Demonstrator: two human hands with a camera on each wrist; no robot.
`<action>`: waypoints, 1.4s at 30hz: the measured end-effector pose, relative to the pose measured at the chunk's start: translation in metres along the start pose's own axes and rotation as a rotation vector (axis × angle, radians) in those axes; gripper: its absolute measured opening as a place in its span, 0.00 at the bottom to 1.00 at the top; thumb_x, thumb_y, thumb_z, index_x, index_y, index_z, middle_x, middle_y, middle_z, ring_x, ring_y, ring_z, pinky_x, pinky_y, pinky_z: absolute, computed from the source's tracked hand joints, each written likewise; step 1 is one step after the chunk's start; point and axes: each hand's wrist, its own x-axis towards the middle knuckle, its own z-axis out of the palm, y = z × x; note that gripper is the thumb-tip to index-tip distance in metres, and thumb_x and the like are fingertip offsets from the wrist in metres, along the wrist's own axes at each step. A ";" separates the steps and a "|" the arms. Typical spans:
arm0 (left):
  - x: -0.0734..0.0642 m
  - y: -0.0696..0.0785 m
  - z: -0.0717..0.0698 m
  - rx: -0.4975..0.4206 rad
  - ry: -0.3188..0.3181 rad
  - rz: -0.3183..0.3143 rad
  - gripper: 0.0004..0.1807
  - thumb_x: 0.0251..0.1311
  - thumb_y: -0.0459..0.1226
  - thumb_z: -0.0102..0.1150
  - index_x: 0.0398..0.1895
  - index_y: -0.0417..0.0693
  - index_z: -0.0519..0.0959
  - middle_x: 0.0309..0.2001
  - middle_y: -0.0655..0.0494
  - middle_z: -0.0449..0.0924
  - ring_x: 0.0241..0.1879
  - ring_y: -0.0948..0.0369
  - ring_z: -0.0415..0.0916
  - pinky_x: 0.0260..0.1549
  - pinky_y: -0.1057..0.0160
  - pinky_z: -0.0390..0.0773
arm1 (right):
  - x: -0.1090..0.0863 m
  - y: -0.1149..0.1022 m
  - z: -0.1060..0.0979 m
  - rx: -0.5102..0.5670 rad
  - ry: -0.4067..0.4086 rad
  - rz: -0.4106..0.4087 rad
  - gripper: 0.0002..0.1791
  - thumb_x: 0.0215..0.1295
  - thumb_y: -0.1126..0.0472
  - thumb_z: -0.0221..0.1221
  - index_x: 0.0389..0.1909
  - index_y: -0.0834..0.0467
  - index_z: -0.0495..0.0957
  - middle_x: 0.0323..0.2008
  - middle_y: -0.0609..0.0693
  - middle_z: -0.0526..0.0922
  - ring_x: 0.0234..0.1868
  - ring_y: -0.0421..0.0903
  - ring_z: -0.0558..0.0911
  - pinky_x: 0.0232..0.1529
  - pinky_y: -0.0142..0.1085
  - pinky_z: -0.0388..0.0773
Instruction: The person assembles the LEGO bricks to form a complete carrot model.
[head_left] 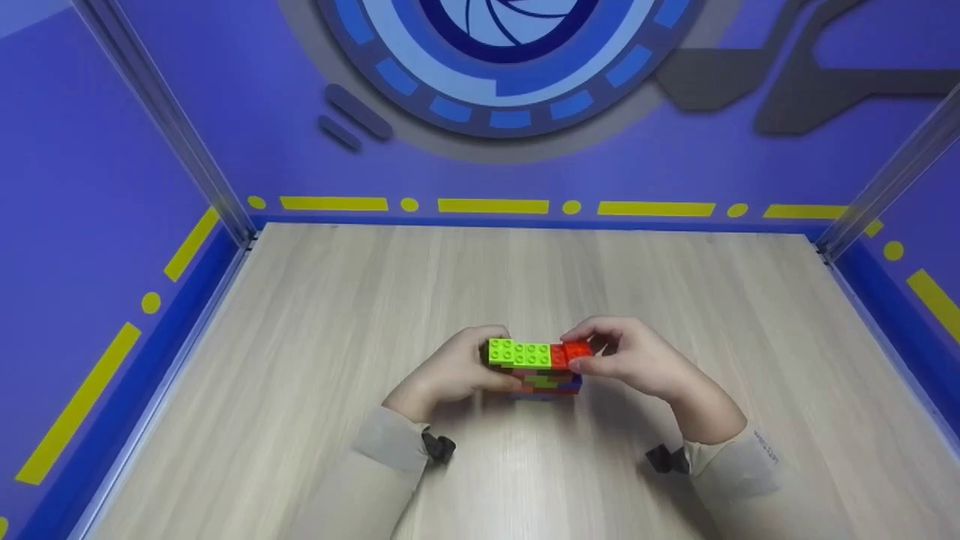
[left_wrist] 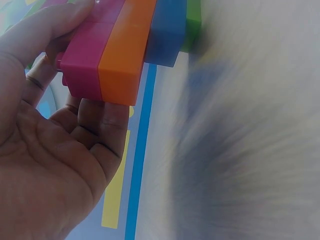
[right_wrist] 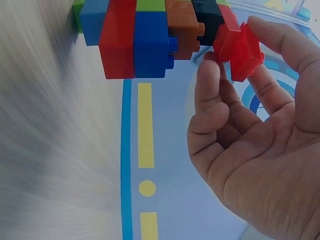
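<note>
A block wall of studded toy bricks (head_left: 551, 381) stands near the middle of the table, in several layers of mixed colours. My left hand (head_left: 456, 367) grips its left end; the left wrist view shows a magenta brick (left_wrist: 87, 65) and an orange brick (left_wrist: 125, 60) at that end. Lime green bricks (head_left: 520, 354) top the left part. At the top right, my right hand (head_left: 637, 356) pinches a red brick (head_left: 577, 350) between thumb and fingers. In the right wrist view this brick (right_wrist: 245, 56) sits slightly tilted against another red brick (right_wrist: 229, 35); whether it is pressed fully down I cannot tell.
The wood-grain table (head_left: 337, 300) spreads around the bricks. Blue-purple panels (head_left: 225, 135) with yellow markings enclose its back and both sides, joined by metal corner posts (head_left: 172, 120). A dark strap end (head_left: 439, 447) hangs at the left cuff and another (head_left: 666, 459) at the right.
</note>
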 end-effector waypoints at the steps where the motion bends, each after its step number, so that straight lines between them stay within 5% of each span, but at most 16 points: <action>1: 0.000 0.000 0.000 0.001 0.000 0.000 0.18 0.58 0.36 0.87 0.44 0.52 0.84 0.49 0.62 0.92 0.51 0.62 0.84 0.64 0.54 0.79 | 0.000 0.000 0.000 0.006 0.002 0.001 0.17 0.69 0.63 0.75 0.57 0.60 0.91 0.48 0.56 0.91 0.44 0.47 0.84 0.43 0.30 0.82; 31: -0.002 0.000 -0.002 0.028 0.012 0.006 0.19 0.58 0.37 0.87 0.44 0.56 0.84 0.50 0.65 0.91 0.54 0.61 0.84 0.67 0.50 0.79 | 0.002 0.001 0.008 0.107 0.027 0.040 0.19 0.68 0.65 0.77 0.56 0.66 0.87 0.50 0.61 0.88 0.46 0.48 0.82 0.48 0.30 0.84; 42: -0.002 0.000 0.001 0.055 0.007 0.008 0.19 0.61 0.38 0.86 0.46 0.56 0.82 0.50 0.64 0.90 0.53 0.62 0.84 0.65 0.52 0.80 | -0.003 0.007 0.015 0.173 0.036 0.051 0.22 0.69 0.65 0.75 0.60 0.68 0.82 0.47 0.52 0.85 0.47 0.47 0.82 0.45 0.31 0.83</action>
